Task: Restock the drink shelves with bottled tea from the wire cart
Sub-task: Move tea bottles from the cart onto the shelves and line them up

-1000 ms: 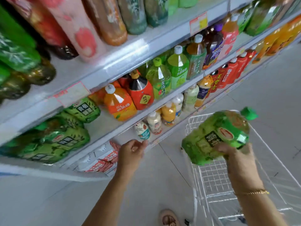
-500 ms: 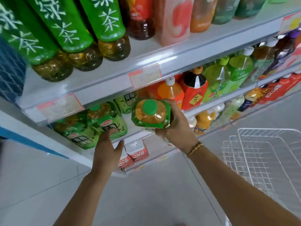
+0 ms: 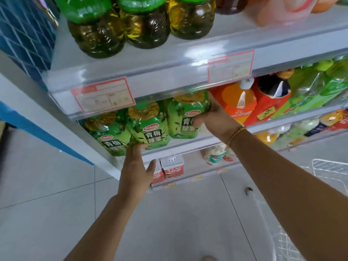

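Right hand gripped the tea bottle; left hand, flat, touched its neighbour. It wanted sliding back squarely, label forward.

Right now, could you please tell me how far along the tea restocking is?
Done: two green tea bottles stand on the middle shelf. In hand: the right hand grips a third bottle beside them; the left hand touches one. Left: release; the wire cart contents are unseen.

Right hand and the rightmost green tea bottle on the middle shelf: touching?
Touching. The head view shows the right hand gripping the green tea bottle: thumb across its label, fingers round its right side.
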Available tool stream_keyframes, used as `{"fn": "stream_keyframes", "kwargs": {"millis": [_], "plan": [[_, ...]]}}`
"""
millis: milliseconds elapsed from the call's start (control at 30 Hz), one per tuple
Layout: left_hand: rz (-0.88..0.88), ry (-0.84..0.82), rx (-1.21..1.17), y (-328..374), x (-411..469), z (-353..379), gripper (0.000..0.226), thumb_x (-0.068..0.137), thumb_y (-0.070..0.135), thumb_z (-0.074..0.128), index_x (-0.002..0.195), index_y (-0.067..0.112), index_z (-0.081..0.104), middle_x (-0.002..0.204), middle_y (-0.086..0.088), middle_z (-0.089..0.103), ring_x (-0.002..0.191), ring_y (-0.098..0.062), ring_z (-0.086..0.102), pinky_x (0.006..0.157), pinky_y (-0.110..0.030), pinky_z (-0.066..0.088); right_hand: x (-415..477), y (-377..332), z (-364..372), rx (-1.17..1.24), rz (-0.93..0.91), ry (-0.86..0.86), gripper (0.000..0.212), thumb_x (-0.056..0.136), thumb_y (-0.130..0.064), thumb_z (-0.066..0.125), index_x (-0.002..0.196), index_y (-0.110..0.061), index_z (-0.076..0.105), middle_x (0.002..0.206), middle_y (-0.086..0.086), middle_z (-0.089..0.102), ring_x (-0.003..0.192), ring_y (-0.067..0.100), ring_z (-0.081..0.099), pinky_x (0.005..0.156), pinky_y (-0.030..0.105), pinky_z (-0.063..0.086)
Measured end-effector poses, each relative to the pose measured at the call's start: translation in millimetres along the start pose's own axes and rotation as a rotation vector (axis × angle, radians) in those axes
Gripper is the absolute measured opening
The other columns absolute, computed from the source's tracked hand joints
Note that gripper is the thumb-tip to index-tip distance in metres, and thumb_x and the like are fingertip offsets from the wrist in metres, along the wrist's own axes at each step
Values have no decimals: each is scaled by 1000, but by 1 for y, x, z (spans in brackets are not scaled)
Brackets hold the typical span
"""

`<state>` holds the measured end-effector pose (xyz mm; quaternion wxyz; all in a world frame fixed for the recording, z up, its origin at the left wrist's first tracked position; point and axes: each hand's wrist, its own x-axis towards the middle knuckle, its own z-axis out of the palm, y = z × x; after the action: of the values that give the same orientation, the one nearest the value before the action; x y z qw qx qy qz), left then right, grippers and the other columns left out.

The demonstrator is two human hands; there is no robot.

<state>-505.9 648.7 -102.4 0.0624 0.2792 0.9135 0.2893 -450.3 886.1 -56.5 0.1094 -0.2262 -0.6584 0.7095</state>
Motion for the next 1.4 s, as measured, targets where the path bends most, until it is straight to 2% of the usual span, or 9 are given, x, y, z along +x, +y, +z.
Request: {"fn": "stream_keyframes", "kwargs": {"millis": [267, 367, 467, 533, 633, 767, 1000, 1133, 1400], "plan": [[-168, 209, -239, 20, 11, -8, 45, 81, 22, 73, 114, 1, 51, 106, -7, 62, 101, -26, 63, 84, -33, 51, 28, -3, -8, -120, 103, -136, 74, 55, 31, 59, 105, -23, 57, 100, 4, 68, 103, 26, 62, 88, 35, 49], [-234, 240, -287, 17, 9, -15, 34, 83, 26, 70, 106, 5, 57, 101, -4, 65, 100, -21, 64, 79, -24, 45, 17, 16, -3, -91, 84, 9, 87, 57, 26, 64, 125, -24, 44, 119, 12, 57, 109, 25, 57, 79, 27, 54], [-364, 311, -369, 13, -3, -19, 40, 82, 26, 71, 113, 8, 55, 117, -6, 63, 110, -24, 61, 84, -25, 47, -2, 50, 14, -196, 88, 166, 94, 50, -11, 79, 134, -28, 40, 139, 16, 42, 125, 31, 46, 96, 30, 46], [-384, 302, -443, 14, -12, -17, 56, 82, 21, 72, 130, 12, 44, 129, -1, 57, 118, -18, 54, 97, -32, 48, -20, 64, 31, -212, 98, 252, 93, 58, -13, 82, 139, -23, 35, 137, 9, 47, 122, 20, 49, 96, 21, 40], [-346, 280, -472, 19, -15, -12, 79, 83, 16, 69, 147, 20, 21, 143, 9, 40, 123, -5, 44, 100, -18, 37, -46, 68, 65, -319, 27, 420, 103, 66, -23, 84, 147, -21, 19, 148, -2, 34, 134, 12, 33, 107, 22, 30], [-348, 246, -517, 16, -12, -6, 93, 84, 16, 68, 152, 23, 4, 156, 11, 18, 140, -12, 30, 114, -31, 27, -43, 73, 99, -309, 29, 544, 119, 62, -24, 87, 150, -17, 7, 154, -1, 16, 136, 9, 20, 92, 2, 15], [-371, 68, -589, 29, -3, -1, 104, 81, 42, 67, 151, 24, -8, 157, 4, 22, 141, -18, 29, 117, -36, 25, -20, 79, 90, -311, -33, 630, 127, 47, -27, 91, 146, -10, 13, 148, 7, 23, 135, 16, 24, 94, 4, 16], [-452, 6, -680, 53, 4, -6, 105, 85, 44, 63, 149, 18, -16, 156, 4, 25, 140, -16, 30, 103, -11, 20, -15, 75, 80, -476, -26, 643, 130, 39, -46, 87, 142, -4, 20, 140, 14, 35, 130, 27, 34, 103, 26, 30], [-501, -42, -835, 61, 6, -9, 105, 83, 41, 65, 149, 26, -16, 154, 8, 27, 138, -19, 34, 115, -32, 25, -10, 62, 73, -616, -46, 619, 129, 30, -62, 70, 130, 9, 28, 135, 19, 32, 130, 32, 28, 108, 25, 19]]}}
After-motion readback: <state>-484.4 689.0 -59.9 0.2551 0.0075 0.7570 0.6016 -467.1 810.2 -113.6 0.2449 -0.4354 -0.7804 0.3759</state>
